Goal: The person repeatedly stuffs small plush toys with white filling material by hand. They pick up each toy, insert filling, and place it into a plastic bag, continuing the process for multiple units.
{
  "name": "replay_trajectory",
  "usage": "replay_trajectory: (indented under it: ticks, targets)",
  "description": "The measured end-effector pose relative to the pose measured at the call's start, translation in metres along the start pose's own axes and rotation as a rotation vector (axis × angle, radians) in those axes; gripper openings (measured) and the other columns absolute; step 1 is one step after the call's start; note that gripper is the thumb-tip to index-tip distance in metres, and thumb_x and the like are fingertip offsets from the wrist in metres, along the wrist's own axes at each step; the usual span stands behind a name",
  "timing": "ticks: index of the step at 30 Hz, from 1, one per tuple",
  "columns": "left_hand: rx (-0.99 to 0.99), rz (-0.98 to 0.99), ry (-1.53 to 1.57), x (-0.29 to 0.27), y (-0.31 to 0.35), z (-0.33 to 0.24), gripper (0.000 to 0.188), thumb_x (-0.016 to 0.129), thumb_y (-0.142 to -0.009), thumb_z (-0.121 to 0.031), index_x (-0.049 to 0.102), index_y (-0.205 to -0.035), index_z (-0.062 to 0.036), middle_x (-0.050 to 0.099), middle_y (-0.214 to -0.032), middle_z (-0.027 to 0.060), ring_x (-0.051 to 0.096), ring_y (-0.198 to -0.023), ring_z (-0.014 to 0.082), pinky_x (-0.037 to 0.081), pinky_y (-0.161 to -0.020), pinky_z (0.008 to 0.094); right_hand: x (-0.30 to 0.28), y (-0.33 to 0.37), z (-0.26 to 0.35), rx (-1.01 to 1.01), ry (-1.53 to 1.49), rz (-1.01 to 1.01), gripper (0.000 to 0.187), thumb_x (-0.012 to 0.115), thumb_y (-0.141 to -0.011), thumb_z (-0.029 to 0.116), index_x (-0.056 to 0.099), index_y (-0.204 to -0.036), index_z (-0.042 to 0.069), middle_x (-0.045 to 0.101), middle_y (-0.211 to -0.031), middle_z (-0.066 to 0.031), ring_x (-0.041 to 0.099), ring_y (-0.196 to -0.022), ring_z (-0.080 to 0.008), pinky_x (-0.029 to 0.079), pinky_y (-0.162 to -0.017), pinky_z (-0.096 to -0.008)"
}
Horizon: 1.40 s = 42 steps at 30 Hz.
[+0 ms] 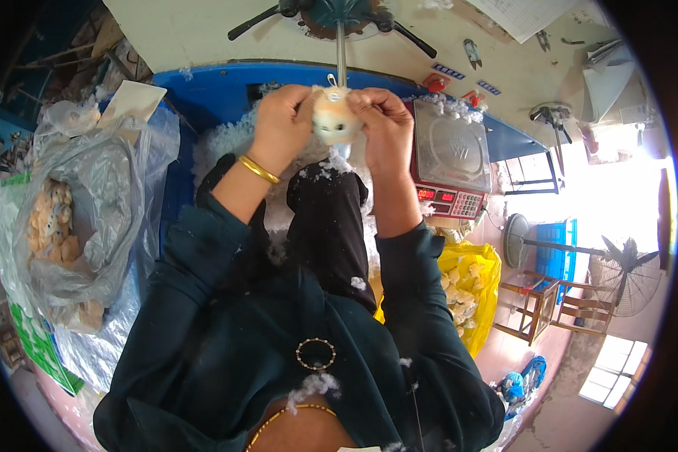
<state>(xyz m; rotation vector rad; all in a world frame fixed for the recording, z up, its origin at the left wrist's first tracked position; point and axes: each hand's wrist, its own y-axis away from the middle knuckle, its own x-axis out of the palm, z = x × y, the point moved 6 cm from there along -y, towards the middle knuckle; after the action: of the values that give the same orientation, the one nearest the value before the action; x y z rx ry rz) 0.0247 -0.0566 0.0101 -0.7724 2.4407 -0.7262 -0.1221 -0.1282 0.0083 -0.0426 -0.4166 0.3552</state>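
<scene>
A small cream and tan plush toy [334, 120] with dark eyes is held between my two hands, at the end of a thin metal tube [342, 56]. My left hand [285, 124] grips its left edge, a gold bangle on that wrist. On the other side, my right hand [384, 120] pinches the toy's upper right edge with thumb and fingers. A pale round spot and a small loop show at the toy's top. Whether the tube's tip sits inside the toy or behind it I cannot make out.
White stuffing fluff [230, 147] lies around my legs. To the left, a clear plastic bag [120, 181] holds tan plush pieces. A digital scale [450, 151] stands right, above a yellow bag [486, 264] of plush pieces. Fans and a wooden chair [531, 305] are farther right.
</scene>
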Motion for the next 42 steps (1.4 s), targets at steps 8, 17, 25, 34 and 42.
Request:
replay_trajectory:
  ticks: [8, 17, 25, 34, 42]
  targets:
    - [0.009, -0.02, -0.118, -0.005, 0.004, -0.022, 0.012, 0.061, -0.084, -0.006, 0.059, -0.074, 0.0002, 0.055, -0.066, 0.0157, 0.056, -0.057, 0.0282, 0.042, -0.052, 0.0359, -0.025, -0.022, -0.019, -0.053, 0.045, 0.03, 0.007, 0.068, -0.081, 0.003, 0.066, -0.087, 0.001, 0.065, -0.088, -0.0034, 0.054, -0.074, -0.0082, 0.04, -0.062, -0.0205]
    - [-0.068, 0.011, -0.002, -0.004, 0.023, -0.022, 0.012, 0.062, -0.081, -0.011, 0.06, -0.075, -0.0003, 0.058, -0.074, 0.0172, 0.057, -0.074, 0.0358, 0.045, -0.065, 0.043, -0.048, 0.005, -0.011, -0.203, 0.287, -0.002, 0.005, 0.058, -0.087, 0.0, 0.062, -0.091, 0.0, 0.059, -0.101, -0.0067, 0.054, -0.091, -0.013, 0.044, -0.08, -0.0262]
    - [-0.125, -0.196, -0.536, -0.202, 0.05, 0.065, 0.016, 0.057, -0.086, -0.021, 0.068, -0.091, -0.0091, 0.066, -0.085, 0.0121, 0.064, -0.081, 0.0266, 0.051, -0.074, 0.0363, -0.122, 0.057, 0.024, 0.12, 0.89, -0.134, 0.01, 0.066, -0.078, 0.004, 0.056, -0.08, 0.005, 0.047, -0.074, 0.0015, 0.042, -0.064, -0.0089, 0.031, -0.05, -0.0226]
    - [-1.041, -0.346, -1.552, -0.574, 0.179, 0.186, 0.067, 0.075, -0.069, -0.044, 0.055, -0.122, -0.0083, 0.054, -0.125, 0.0168, 0.046, -0.123, 0.0349, 0.042, -0.098, 0.0419, -0.416, 0.19, 0.065, 0.793, 1.58, -0.034, 0.02, 0.073, -0.076, 0.012, 0.063, -0.087, -0.003, 0.062, -0.074, -0.0099, 0.062, -0.058, -0.0212, 0.051, -0.049, -0.0323]
    - [-0.94, -0.036, -1.625, -0.551, 0.214, 0.247, 0.034, 0.065, -0.07, -0.015, 0.059, -0.103, -0.0124, 0.062, -0.109, 0.0106, 0.059, -0.1, 0.0329, 0.05, -0.08, 0.0407, -0.256, 0.131, 0.012, 0.749, 1.338, 0.134, 0.021, 0.069, -0.082, 0.017, 0.068, -0.092, -0.001, 0.066, -0.078, -0.0096, 0.064, -0.056, -0.0166, 0.051, -0.044, -0.0268]
